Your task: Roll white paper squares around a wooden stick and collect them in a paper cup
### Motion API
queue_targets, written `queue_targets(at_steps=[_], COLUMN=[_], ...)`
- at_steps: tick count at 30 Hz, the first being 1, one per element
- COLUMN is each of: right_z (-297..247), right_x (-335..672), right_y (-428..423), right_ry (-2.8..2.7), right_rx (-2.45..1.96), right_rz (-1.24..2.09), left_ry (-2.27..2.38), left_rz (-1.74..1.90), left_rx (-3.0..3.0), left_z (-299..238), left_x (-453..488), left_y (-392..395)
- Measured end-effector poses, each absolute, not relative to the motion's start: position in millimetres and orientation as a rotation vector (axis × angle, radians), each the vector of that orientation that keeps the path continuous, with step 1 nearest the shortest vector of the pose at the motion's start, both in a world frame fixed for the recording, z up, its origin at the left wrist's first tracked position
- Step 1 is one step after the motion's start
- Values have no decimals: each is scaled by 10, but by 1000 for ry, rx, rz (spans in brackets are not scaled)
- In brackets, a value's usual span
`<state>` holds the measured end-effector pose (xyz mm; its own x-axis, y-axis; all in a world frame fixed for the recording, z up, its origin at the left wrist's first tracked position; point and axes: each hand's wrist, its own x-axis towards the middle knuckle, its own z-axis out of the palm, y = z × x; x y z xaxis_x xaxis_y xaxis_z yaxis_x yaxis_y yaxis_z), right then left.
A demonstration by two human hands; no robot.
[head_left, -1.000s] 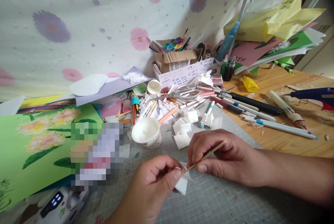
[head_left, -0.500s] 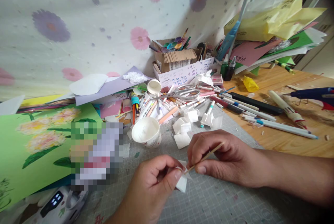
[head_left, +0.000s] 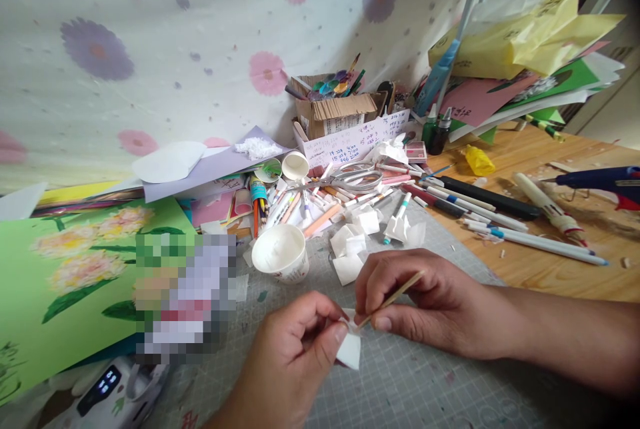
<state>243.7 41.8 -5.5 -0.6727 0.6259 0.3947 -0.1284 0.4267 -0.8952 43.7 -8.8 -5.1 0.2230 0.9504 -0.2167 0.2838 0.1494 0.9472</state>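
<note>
Pinched between the thumb and fingers of my left hand (head_left: 303,342) is a small piece of white paper (head_left: 349,350), its lower corner hanging out below the thumb. My right hand (head_left: 425,302) is closed around a thin wooden stick (head_left: 400,290), held at a slant. The stick's lower end meets the paper beside my left fingertips; whether anything coats that end is too small to tell. A white paper cup (head_left: 281,252) stands just behind my hands. Several loose white paper pieces (head_left: 349,252) lie on the grey cutting mat (head_left: 400,382).
Behind the cup lie many pens and scissors (head_left: 357,177), with a cardboard box (head_left: 335,112) beyond. A green sheet with paper flowers (head_left: 90,262) covers the left side. A glue gun (head_left: 600,182) and markers (head_left: 540,242) are at right. A device with a display (head_left: 103,389) sits front left.
The stick and my right hand have shifted slightly left. The paper in my left hand has turned a little, with more of its lower corner showing.
</note>
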Motion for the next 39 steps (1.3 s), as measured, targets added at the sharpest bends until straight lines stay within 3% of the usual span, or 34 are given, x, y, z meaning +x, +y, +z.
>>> queue_targets(at_steps=[9, 14, 33, 39], right_z=[-44, -43, 61, 68], right_x=[2419, 2410, 2319, 2317], right_y=[396, 392, 314, 346], right_ry=[-1885, -1860, -2061, -1955], right_rx=[-441, -449, -304, -446], right_rz=[1417, 1413, 962, 894], left_ry=[1254, 1177, 1270, 1243], left_rz=[759, 964, 978, 1048], left_rx=[1385, 1144, 1152, 1072], left_z=[-83, -149, -128, -81], left_x=[418, 455, 426, 439], left_y=[-92, -134, -129, -121])
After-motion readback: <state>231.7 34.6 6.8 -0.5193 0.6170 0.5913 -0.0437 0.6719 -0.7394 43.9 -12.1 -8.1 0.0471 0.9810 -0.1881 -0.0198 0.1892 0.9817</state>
